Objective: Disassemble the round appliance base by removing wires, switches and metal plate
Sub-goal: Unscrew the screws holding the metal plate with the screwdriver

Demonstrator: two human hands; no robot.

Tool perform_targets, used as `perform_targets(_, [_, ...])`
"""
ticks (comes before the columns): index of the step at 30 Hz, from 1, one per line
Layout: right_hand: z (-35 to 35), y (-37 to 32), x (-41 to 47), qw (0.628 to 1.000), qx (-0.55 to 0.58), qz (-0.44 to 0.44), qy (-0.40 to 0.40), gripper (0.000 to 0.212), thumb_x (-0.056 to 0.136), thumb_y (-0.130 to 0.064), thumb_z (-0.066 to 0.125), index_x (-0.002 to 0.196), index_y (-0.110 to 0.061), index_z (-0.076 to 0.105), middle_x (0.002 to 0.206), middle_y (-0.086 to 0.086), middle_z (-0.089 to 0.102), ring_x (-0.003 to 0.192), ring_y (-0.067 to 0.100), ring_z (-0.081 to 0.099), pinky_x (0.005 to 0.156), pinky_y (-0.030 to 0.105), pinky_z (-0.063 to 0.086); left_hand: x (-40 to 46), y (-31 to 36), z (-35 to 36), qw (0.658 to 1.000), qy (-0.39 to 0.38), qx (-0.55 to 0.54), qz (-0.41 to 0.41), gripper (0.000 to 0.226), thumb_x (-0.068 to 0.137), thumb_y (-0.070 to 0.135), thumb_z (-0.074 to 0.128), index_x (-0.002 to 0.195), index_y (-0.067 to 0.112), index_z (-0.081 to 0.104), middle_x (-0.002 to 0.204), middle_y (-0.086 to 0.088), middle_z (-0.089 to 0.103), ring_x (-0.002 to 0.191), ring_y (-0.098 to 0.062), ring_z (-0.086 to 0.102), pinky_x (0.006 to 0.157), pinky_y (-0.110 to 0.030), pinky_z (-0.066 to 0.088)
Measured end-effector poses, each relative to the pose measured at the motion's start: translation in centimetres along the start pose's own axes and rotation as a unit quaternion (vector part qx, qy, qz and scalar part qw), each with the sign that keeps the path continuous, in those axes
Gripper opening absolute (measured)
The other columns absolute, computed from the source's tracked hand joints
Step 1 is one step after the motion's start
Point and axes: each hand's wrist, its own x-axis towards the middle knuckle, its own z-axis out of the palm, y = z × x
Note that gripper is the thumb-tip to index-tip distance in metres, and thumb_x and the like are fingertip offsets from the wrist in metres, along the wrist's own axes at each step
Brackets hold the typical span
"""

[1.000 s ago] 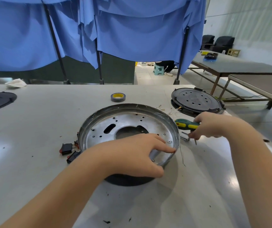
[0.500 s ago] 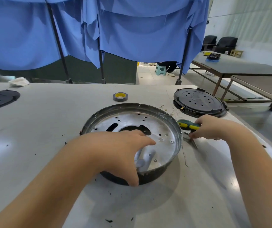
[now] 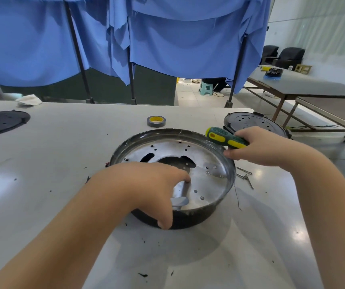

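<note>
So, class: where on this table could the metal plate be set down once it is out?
Bare table lies between the black disc and the appliance base. Right of the base it is crowded: loose screws, black cover.

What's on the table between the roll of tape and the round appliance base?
Nothing: in the head view, only bare table shows between the tape roll and the far rim of the round base.

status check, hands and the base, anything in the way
Left hand grips near rim of round base, thumb outside. Right hand holds screwdriver at far rim. Metal plate still seated. Loose screws beside base.
</note>
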Motion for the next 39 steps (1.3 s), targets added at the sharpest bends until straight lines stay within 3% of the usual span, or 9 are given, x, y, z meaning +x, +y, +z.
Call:
perform_targets(4, [-0.3, -0.3, -0.3, 1.000, 0.003, -0.020, 0.015, 0.026, 0.086, -0.038, 0.067, 0.094, -0.014, 0.064, 0.088, 0.013, 0.066, 0.071, 0.019, 0.057, 0.063, 0.030, 0.043, 0.0, -0.5, -0.2, 0.999, 0.021, -0.036, 0.018, 0.084, 0.070, 0.028, 0.073, 0.140, 0.048, 0.031, 0.093, 0.025, 0.041, 0.084, -0.002, 0.051, 0.060, -0.020, 0.045])
perform_targets(10, [-0.5, -1.0, -0.8, 0.999, 0.001, -0.050, 0.012, 0.019, 0.085, -0.040, 0.067, 0.091, -0.022, 0.063, 0.082, 0.005, 0.064, 0.074, 0.017, 0.058, 0.061, 0.026, 0.043, -0.2, -1.4, -1.1, 0.994, 0.047, -0.083, 0.049, 0.073, 0.069, 0.033, 0.072, 0.132, 0.054, 0.040, 0.118, 0.019, 0.046, 0.096, -0.002, 0.053, 0.076, -0.019, 0.050])
perform_targets(15, [-0.5, -1.6, -1.1, 0.998, -0.006, -0.067, 0.014, 0.020, 0.085, -0.041, 0.067, 0.091, -0.023, 0.063, 0.080, 0.004, 0.062, 0.069, 0.014, 0.056, 0.059, 0.023, 0.040, -0.2, -2.3, -1.5, 0.989, 0.055, -0.119, 0.066, 0.066, 0.072, 0.032, 0.071, 0.127, 0.057, 0.045, 0.126, 0.020, 0.045, 0.095, 0.009, 0.048, 0.065, -0.009, 0.039])
perform_targets(21, [-0.8, -2.9, -2.2, 0.996, -0.007, -0.092, -0.004, 0.024, 0.081, -0.046, 0.068, 0.089, -0.024, 0.064, 0.078, 0.004, 0.061, 0.067, 0.014, 0.055, 0.061, 0.026, 0.044, 0.4, -2.8, -1.4, 0.985, 0.066, -0.141, 0.070, 0.063, 0.072, 0.029, 0.072, 0.127, 0.052, 0.049, 0.124, 0.018, 0.047, 0.104, -0.001, 0.051, 0.072, -0.009, 0.040])
perform_targets(26, [-0.7, -4.4, -3.4, 0.991, 0.029, -0.116, -0.062, 0.022, 0.077, -0.049, 0.069, 0.081, -0.031, 0.058, 0.061, -0.015, 0.065, 0.058, 0.000, 0.063, 0.056, 0.016, 0.046, 1.4, -2.8, -0.6, 0.986, 0.068, -0.141, 0.061, 0.064, 0.070, 0.029, 0.074, 0.125, 0.051, 0.050, 0.119, 0.017, 0.048, 0.096, -0.002, 0.054, 0.071, -0.018, 0.048])
perform_targets(30, [0.2, -5.4, -3.9, 0.983, 0.026, -0.138, -0.114, 0.029, 0.071, -0.057, 0.065, 0.078, -0.029, 0.060, 0.072, -0.010, 0.071, 0.067, 0.003, 0.069, 0.063, 0.018, 0.053, 2.4, -2.7, 0.2, 0.985, 0.082, -0.135, 0.063, 0.067, 0.067, 0.033, 0.080, 0.125, 0.048, 0.050, 0.110, 0.019, 0.047, 0.096, -0.005, 0.054, 0.072, -0.021, 0.048])
perform_targets(35, [1.2, -6.5, -4.4, 0.972, 0.013, -0.169, -0.161, 0.017, 0.079, -0.047, 0.067, 0.080, -0.032, 0.063, 0.077, -0.008, 0.071, 0.069, 0.003, 0.068, 0.070, 0.024, 0.055, 2.8, -3.5, 0.2, 0.987, 0.074, -0.114, 0.087, 0.082, 0.063, 0.041, 0.087, 0.133, 0.047, 0.045, 0.133, 0.014, 0.042, 0.119, -0.009, 0.045, 0.101, -0.033, 0.045])
perform_targets(39, [2.7, -8.2, -5.4, 0.965, -0.054, -0.201, -0.159, 0.013, 0.082, -0.044, 0.068, 0.083, -0.032, 0.063, 0.075, -0.010, 0.071, 0.066, 0.000, 0.065, 0.063, 0.025, 0.053, 2.2, -5.2, -0.7, 0.990, 0.068, -0.094, 0.084, 0.075, 0.054, 0.042, 0.090, 0.117, 0.051, 0.050, 0.131, 0.018, 0.035, 0.124, -0.006, 0.034, 0.108, -0.037, 0.038])
